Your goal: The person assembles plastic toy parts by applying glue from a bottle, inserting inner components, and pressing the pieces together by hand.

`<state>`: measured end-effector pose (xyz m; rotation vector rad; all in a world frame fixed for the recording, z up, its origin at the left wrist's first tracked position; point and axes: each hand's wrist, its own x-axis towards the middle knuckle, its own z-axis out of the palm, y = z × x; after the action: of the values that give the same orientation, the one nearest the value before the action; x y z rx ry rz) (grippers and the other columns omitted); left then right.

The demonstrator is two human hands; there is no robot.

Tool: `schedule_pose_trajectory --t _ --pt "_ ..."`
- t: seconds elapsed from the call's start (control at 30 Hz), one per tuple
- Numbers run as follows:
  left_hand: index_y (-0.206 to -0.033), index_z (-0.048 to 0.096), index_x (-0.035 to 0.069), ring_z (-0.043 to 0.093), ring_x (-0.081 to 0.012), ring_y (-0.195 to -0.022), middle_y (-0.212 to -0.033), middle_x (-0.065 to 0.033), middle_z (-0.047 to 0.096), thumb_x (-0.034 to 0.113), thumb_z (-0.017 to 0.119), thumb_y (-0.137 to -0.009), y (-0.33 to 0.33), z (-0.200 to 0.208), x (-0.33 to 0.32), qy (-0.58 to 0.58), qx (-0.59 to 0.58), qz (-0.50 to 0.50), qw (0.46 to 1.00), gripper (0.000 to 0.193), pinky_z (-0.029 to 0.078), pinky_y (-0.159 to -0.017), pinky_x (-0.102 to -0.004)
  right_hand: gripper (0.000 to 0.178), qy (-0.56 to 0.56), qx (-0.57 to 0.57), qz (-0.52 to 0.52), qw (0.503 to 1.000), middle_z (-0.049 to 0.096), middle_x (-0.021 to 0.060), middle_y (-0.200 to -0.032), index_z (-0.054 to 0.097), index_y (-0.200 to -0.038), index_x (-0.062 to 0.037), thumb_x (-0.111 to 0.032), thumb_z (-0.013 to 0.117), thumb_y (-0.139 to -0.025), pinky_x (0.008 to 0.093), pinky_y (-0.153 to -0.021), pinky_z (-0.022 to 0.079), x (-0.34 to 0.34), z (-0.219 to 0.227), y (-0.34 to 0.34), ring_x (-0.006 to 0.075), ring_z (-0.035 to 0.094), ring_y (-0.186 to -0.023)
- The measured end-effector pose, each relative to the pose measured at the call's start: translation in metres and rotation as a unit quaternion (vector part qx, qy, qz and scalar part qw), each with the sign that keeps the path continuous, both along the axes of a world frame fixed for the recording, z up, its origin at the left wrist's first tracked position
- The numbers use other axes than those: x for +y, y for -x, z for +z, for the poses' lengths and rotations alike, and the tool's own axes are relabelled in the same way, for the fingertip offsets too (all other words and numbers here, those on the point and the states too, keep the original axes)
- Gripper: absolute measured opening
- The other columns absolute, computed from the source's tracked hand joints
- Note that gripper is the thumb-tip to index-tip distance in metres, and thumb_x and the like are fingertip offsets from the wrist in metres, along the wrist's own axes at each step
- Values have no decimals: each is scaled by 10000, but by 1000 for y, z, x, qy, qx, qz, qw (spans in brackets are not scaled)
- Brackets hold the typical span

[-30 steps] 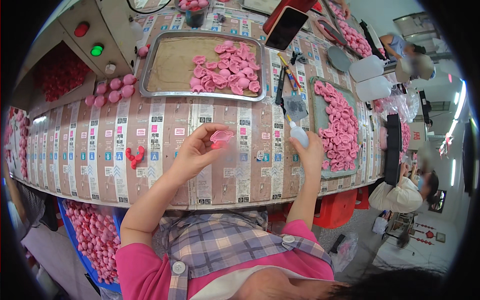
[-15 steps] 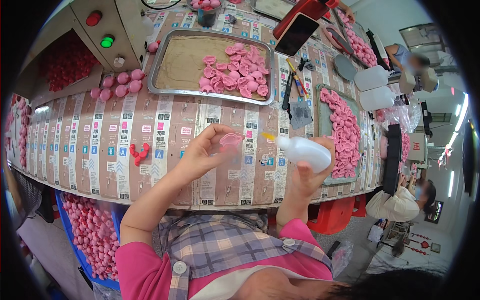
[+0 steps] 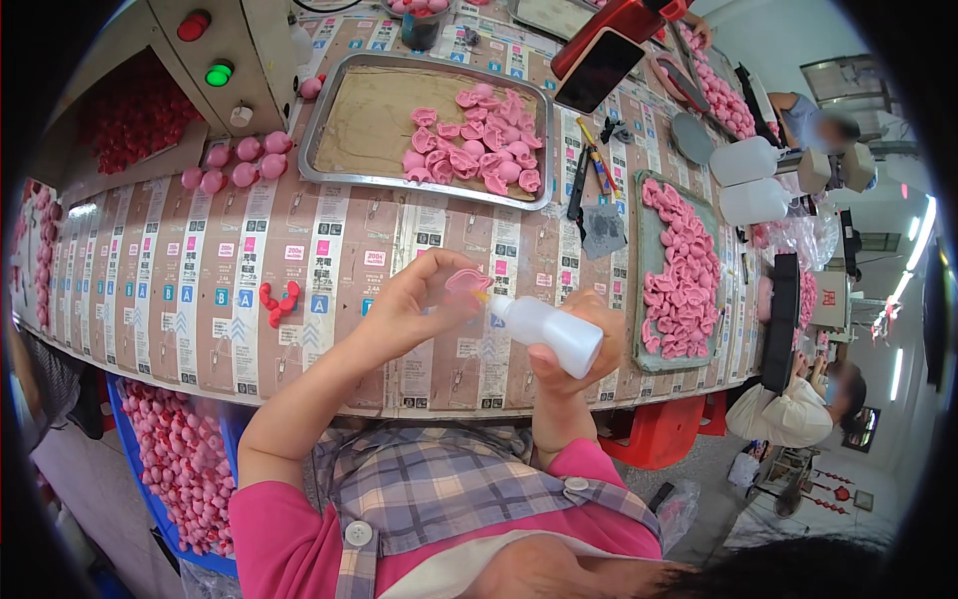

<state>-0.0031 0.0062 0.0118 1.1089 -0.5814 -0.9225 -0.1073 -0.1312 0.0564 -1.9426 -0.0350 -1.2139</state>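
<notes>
Over the middle of the table, my left hand pinches a thin pink curved shell piece between thumb and fingertips. My right hand is wrapped round a white squeeze bottle, tilted on its side with its neck toward the left. The bottle's yellow nozzle tip is at the pink piece's edge; whether it touches, I cannot tell. Several small red pieces lie on the table to the left of my hands.
Ahead stands a metal tray with pink shell pieces. A second tray, heaped with them, is at right. A machine with red and green buttons fills the far left. A phone, pens and a blue bin are around.
My right hand has brought the squeeze bottle leftward, so its nozzle, apart from the pink piece before, is now at it. My left hand has barely moved.
</notes>
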Motion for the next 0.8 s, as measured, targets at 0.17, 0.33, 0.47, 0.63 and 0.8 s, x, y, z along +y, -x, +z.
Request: schedule_pose_trajectory --t 0.17,0.33,0.47,0.63,0.8 --pt "-1077 468 33 510 -107 -976 -1034 -38 543 89 616 -776 0 -1 0 8 -6 1 1000 340 408 -845 -264 402 43 24 -1 999 571 51 -635 529 -813 -50 -324 759 -630 269 -421 348 0 0 -1 181 479 -455" --pt "-1078 466 30 508 -112 -987 -1037 -41 542 77 610 -776 0 -1 -1 11 -13 0 1000 338 406 -852 -266 406 36 29 -10 999 554 41 -617 527 -830 -53 -310 765 -624 271 -424 358 2 -4 -1 178 476 -456" --pt "-1079 463 28 504 -112 -996 -1038 -41 542 66 602 -776 0 1 0 8 -9 0 1000 336 399 -862 -267 401 47 44 -8 998 544 39 -612 526 -824 -56 -300 769 -618 269 -420 355 2 -2 -2 177 472 -455" --pt "-1077 463 29 499 -114 -1001 -1042 -40 537 66 603 -775 -1 2 1 11 -6 -3 1000 336 390 -873 -270 392 50 41 -1 998 540 41 -611 530 -818 -58 -286 772 -610 273 -419 349 2 -3 -2 175 461 -448" --pt "-1076 458 31 498 -121 -1006 -1046 -43 532 68 607 -771 -1 3 2 2 5 2 1000 342 387 -877 -270 391 61 55 2 997 536 37 -601 533 -820 -60 -275 776 -602 275 -419 344 1 -1 0 178 458 -447"
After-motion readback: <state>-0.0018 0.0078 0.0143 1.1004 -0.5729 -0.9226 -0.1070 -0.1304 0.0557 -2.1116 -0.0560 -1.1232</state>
